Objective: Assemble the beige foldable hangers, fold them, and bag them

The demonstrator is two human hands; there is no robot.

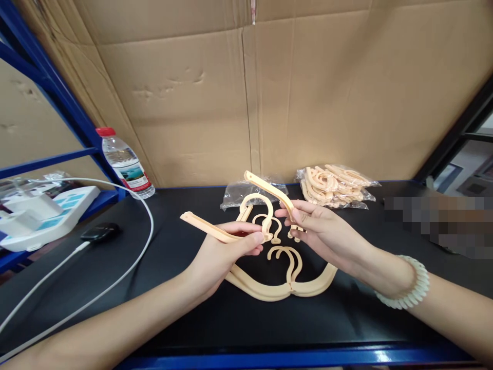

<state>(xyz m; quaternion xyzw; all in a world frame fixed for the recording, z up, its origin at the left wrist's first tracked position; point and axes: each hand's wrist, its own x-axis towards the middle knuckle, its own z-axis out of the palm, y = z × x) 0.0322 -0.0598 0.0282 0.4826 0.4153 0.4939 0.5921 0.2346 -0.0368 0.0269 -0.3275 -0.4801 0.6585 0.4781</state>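
A black-topped workbench [192, 318] with a blue metal front edge [308, 357] carries everything here. Near its middle lie curved peach plastic clothes hangers [269, 293], stacked flat with their hooks pointing towards the back. Just behind them lie small loose peach plastic hooks [276, 228]. Further back, against the cardboard, sits a clear plastic bag packed with peach hook pieces [335, 187], and to its left a flatter, crumpled clear plastic bag [233, 194]. At the left rear stands a clear water bottle with a red cap [125, 164]. A white cable [142, 241] loops across the left side, near a small black oval object [100, 232].
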